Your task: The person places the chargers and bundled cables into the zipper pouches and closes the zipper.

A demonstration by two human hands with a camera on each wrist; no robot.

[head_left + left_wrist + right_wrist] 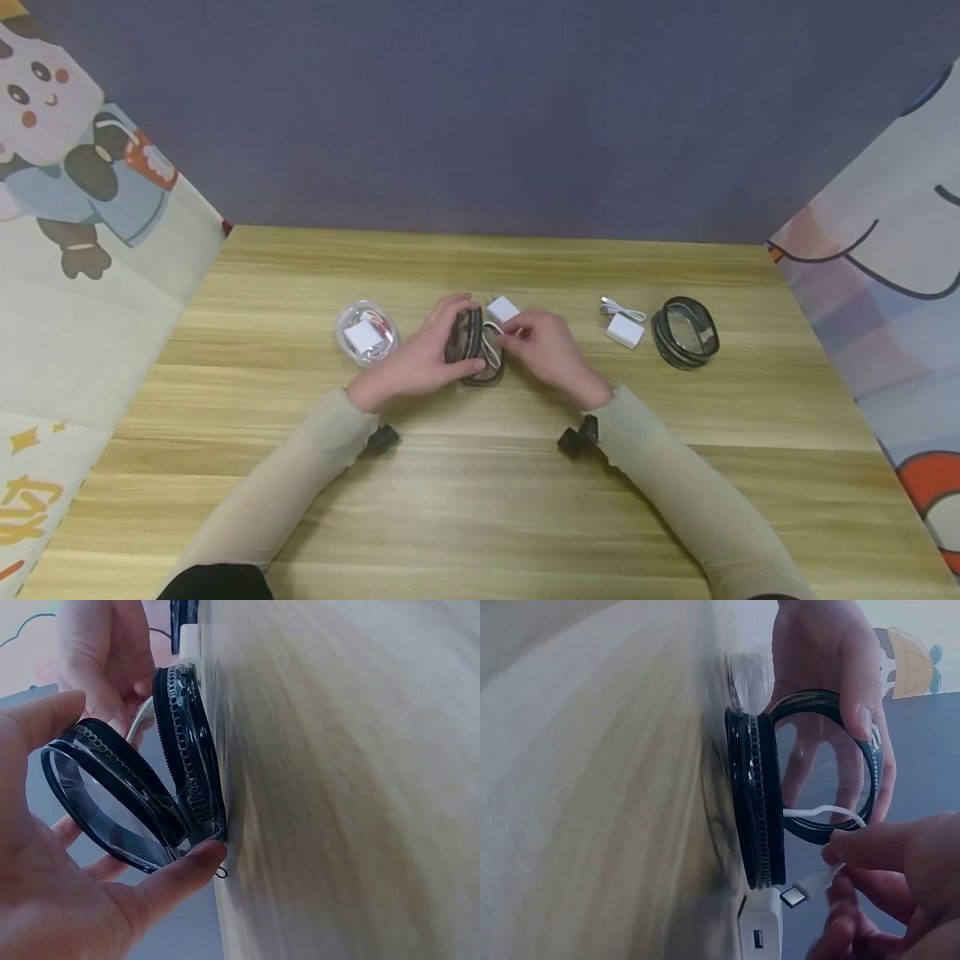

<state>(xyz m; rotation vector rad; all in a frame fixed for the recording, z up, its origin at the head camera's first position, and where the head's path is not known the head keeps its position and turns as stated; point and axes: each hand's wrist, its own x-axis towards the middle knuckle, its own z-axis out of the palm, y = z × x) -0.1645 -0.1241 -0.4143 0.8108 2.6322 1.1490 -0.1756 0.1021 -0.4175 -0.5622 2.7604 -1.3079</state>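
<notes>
A round clear case with black zipped edges [474,332] lies unzipped, its lid raised from its base. My left hand [420,357] holds that lid, thumb at the near side and fingers at the far side. From the right, my right hand [553,348] pinches a thin white charging cable [817,811] between thumb and fingers. Part of the cable is within the case, and its metal-tipped plug [795,895] sticks out below the right fingers. Just behind the case, a white charger block [502,309] lies on the wooden table.
To the left sits a closed-looking clear round case [347,321] containing a white block and cable. On the right are a bundled white cable [624,311], another white charger block [625,331] and a second black-edged round case [660,342]. A dark blue panel [480,125] stands behind the table.
</notes>
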